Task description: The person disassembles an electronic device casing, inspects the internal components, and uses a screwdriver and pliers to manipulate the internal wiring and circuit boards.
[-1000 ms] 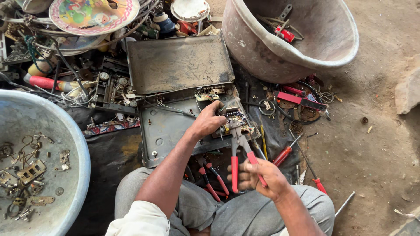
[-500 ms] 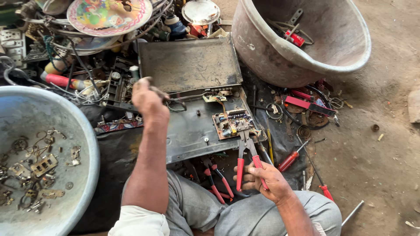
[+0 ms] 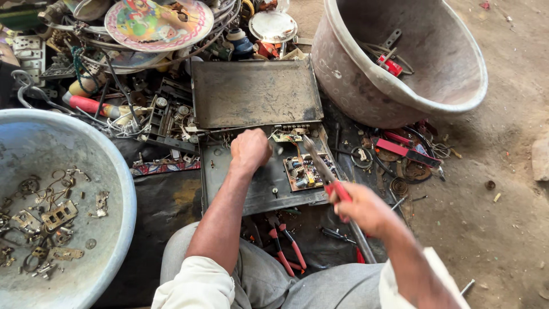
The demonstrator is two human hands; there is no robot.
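The left hand (image 3: 250, 150) was curled into a loose fist and rested on the grey metal case (image 3: 240, 183) that lay open on the ground in front of the person's knees; whether anything was pinched inside the fist could not be told. The right hand (image 3: 363, 207) was closed around the red handles of a pair of pliers (image 3: 321, 166), whose metal nose pointed up and to the left, over the circuit board (image 3: 306, 171) sitting in the right part of the case. The tip of the pliers stood near the board's upper edge, but contact could not be made out. The case's lid (image 3: 254, 93) stood tilted up behind it, dull and dusty.

More red-handled pliers (image 3: 286, 246) lay on the dark cloth between the person's legs. To the left sat a wide pale blue basin (image 3: 123, 189) holding small metal scraps and brackets. Up to the right, a big grey tub (image 3: 400, 97) leaned on its side with a few red and metal parts within. A tangle of wires, parts and a colourful round plate (image 3: 157, 23) crowded the ground beyond the case. Red tools (image 3: 403, 149) and coils lay just below the tub on the dirt.
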